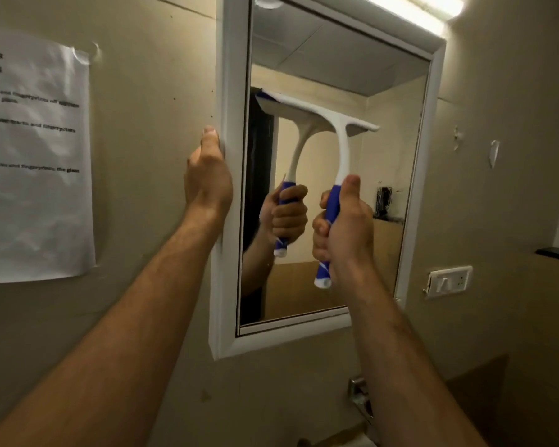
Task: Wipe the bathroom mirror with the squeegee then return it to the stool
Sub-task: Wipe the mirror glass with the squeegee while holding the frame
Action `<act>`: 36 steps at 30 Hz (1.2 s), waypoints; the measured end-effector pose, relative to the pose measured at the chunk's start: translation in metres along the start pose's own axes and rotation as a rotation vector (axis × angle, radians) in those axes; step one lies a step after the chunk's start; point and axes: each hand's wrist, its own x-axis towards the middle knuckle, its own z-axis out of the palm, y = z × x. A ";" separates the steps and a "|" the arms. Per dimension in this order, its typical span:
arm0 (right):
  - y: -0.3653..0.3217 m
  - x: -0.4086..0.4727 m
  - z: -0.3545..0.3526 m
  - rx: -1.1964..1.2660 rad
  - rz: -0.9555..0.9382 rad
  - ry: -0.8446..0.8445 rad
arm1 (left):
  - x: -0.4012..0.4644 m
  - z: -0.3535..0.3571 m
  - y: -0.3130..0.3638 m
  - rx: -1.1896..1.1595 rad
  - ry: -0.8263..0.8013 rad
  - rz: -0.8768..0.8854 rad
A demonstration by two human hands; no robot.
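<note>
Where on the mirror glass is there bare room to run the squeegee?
Bare glass above the squeegee blade up to the mirror frame's top, and below the right hand to the bottom edge. Crowded mid-glass; left hand grips the left frame.

My wall is what carries everything here, beige and a little scuffed. A white-framed mirror hangs on it, slightly tilted in my view. To the left of the mirror, a sheet of printed paper is stuck flat to the wall, its text too blurred to read. Above the mirror at the top right, a strip light glows. On the right, a white switch plate sits below the mirror's middle height, and above it are a few chipped marks.
</note>
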 end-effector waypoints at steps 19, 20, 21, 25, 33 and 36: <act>-0.054 0.028 0.038 -0.011 -0.158 -0.028 | -0.006 0.002 -0.002 0.145 0.119 0.096; -0.043 0.025 0.034 -0.013 -0.151 -0.034 | -0.007 0.002 0.000 0.139 0.125 0.094; -0.029 0.020 0.028 -0.029 -0.146 -0.036 | -0.008 0.002 0.002 0.136 0.132 0.088; 0.024 -0.004 0.007 -0.120 -0.113 -0.014 | -0.011 0.001 0.006 0.161 0.135 0.079; 0.030 -0.024 -0.025 -0.108 -0.052 -0.053 | -0.002 0.003 0.027 0.147 0.068 0.075; -0.013 0.015 -0.037 -0.096 -0.095 -0.013 | 0.016 0.014 0.058 0.178 0.046 0.130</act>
